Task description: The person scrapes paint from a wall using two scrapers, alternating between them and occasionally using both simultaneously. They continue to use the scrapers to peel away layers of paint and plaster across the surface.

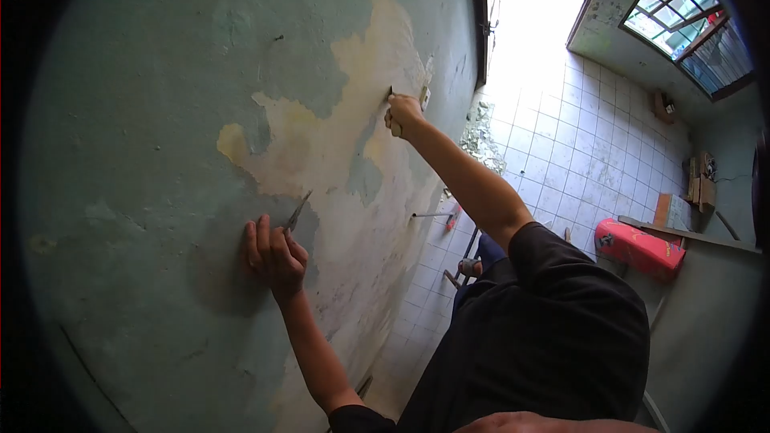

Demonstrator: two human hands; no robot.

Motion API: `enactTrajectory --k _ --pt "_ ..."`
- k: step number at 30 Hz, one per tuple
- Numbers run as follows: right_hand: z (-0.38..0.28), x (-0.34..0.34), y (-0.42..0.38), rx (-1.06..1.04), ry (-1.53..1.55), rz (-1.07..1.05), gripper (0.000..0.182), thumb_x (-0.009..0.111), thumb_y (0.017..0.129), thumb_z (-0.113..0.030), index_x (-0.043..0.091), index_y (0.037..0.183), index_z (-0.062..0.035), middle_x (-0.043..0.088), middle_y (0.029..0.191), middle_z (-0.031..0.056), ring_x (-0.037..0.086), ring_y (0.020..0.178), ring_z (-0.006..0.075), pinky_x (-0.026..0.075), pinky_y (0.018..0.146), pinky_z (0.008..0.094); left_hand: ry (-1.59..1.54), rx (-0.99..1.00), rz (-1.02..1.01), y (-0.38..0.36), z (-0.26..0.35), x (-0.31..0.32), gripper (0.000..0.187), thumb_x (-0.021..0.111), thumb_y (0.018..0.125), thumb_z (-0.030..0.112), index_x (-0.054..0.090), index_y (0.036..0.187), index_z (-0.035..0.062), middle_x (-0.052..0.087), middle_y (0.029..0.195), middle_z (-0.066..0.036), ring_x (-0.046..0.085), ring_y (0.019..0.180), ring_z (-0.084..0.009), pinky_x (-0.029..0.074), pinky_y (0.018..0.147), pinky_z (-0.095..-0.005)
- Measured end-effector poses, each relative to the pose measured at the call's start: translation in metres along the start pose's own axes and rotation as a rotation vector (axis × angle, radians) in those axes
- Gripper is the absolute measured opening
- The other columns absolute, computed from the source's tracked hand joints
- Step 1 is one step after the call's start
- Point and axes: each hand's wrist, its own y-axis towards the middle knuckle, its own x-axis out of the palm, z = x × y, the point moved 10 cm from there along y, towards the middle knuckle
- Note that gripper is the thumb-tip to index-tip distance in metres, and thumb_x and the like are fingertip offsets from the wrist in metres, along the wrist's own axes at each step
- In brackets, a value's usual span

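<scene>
The green painted wall (160,112) has a large bare patch (309,144) where pale plaster shows through. At the patch's lower left edge, my left hand (277,256) is close against the wall. From between its thumb and fingers juts a thin, pointed grey piece (299,210). My right hand (405,115), higher up, is closed in a fist over the bare plaster, and a small dark tip (391,91) sticks out past its fingers. I cannot tell what tool that tip belongs to. Just beyond this hand is a small white switch-like plate (426,97) on the wall.
Paint flakes (481,136) are scattered along the wall's foot on the white tiled floor (561,128). An orange-handled tool (453,218) appears below my right arm. A red box-like object (639,249) and boards (690,232) are at right. Above are a bright doorway (541,8) and a window (682,16).
</scene>
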Motion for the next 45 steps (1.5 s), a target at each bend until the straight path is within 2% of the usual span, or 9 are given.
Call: enactTrajectory --k 11,12,19,25,28,33,36,42,45 --pt "-0.025 0.018 -0.048 -0.044 -0.167 -0.146 0.03 0.056 0.103 -0.021 0.062 0.125 -0.0023 0.052 0.066 0.0051 0.053 0.047 0.0191 0.046 0.038 0.038 0.011 0.008 0.021 -0.003 0.0 0.001 0.018 0.047 0.108 0.025 0.058 0.104 0.0121 0.069 0.123 -0.008 0.061 0.123 -0.0301 0.044 0.098 -0.0423" --pt "-0.024 0.028 -0.062 0.01 -0.105 -0.236 0.035 0.058 0.103 -0.018 0.058 0.135 -0.0039 0.052 0.067 0.0051 0.051 0.048 0.0172 0.043 0.039 0.0348 -0.003 0.001 0.031 -0.004 -0.001 0.002 0.018 0.047 0.108 0.025 0.058 0.104 0.0123 0.069 0.123 -0.008 0.061 0.123 -0.0301 0.044 0.098 -0.0424" --pt "-0.018 0.017 -0.029 -0.066 -0.116 -0.086 0.028 0.058 0.103 -0.019 0.064 0.125 -0.0041 0.052 0.065 0.0048 0.051 0.045 0.0183 0.043 0.039 0.0355 0.001 0.019 0.015 0.0 0.002 0.001 0.016 0.051 0.106 0.023 0.058 0.106 0.0082 0.068 0.121 -0.012 0.063 0.118 -0.0353 0.049 0.098 -0.0455" --pt "-0.034 0.001 0.011 -0.114 -0.085 -0.052 0.037 0.056 0.104 -0.023 0.061 0.137 -0.0064 0.05 0.067 0.0018 0.051 0.046 0.0147 0.044 0.04 0.0336 -0.015 0.021 0.013 0.002 0.0 0.0 0.016 0.051 0.106 0.022 0.058 0.105 0.0079 0.068 0.121 -0.012 0.063 0.118 -0.0358 0.048 0.099 -0.0454" --pt "-0.035 0.018 -0.05 -0.115 -0.181 -0.191 0.039 0.057 0.104 -0.023 0.059 0.139 -0.007 0.05 0.067 0.0016 0.05 0.046 0.0139 0.044 0.04 0.0331 -0.02 0.01 0.011 -0.003 0.0 0.003 0.015 0.052 0.106 0.022 0.058 0.105 0.0077 0.068 0.121 -0.012 0.063 0.119 -0.0362 0.048 0.099 -0.0457" --pt "-0.047 -0.003 0.023 -0.112 -0.096 -0.106 0.044 0.054 0.105 -0.022 0.052 0.146 -0.0082 0.049 0.069 0.0008 0.049 0.048 0.0126 0.042 0.041 0.0307 0.004 0.015 0.005 -0.001 0.001 0.001 0.018 0.045 0.108 0.025 0.057 0.106 0.0121 0.069 0.124 -0.008 0.06 0.124 -0.0308 0.043 0.101 -0.0431" --pt "-0.057 0.019 -0.048 -0.146 -0.238 -0.175 0.042 0.053 0.105 -0.022 0.054 0.144 -0.007 0.049 0.071 0.0006 0.048 0.049 0.0117 0.043 0.042 0.03 0.033 0.008 0.001 -0.003 0.0 0.003 0.018 0.045 0.108 0.026 0.058 0.106 0.0122 0.069 0.124 -0.008 0.06 0.124 -0.0306 0.043 0.101 -0.0428" --pt "-0.068 0.004 0.008 -0.176 -0.078 -0.096 0.044 0.054 0.105 -0.022 0.054 0.145 -0.0047 0.047 0.065 0.0001 0.049 0.047 0.0117 0.042 0.039 0.0304 0.011 0.017 -0.01 -0.002 0.001 0.002 0.018 0.046 0.107 0.026 0.058 0.107 0.0125 0.069 0.124 -0.008 0.06 0.125 -0.0304 0.041 0.102 -0.0433" --pt "-0.062 0.02 -0.055 -0.165 -0.286 -0.199 0.044 0.056 0.104 -0.023 0.055 0.145 -0.0077 0.05 0.068 0.001 0.049 0.046 0.0125 0.044 0.039 0.0312 0.03 0.019 0.002 -0.002 0.001 0.002 0.018 0.046 0.107 0.026 0.058 0.106 0.0126 0.069 0.124 -0.009 0.06 0.125 -0.0307 0.041 0.103 -0.0434"
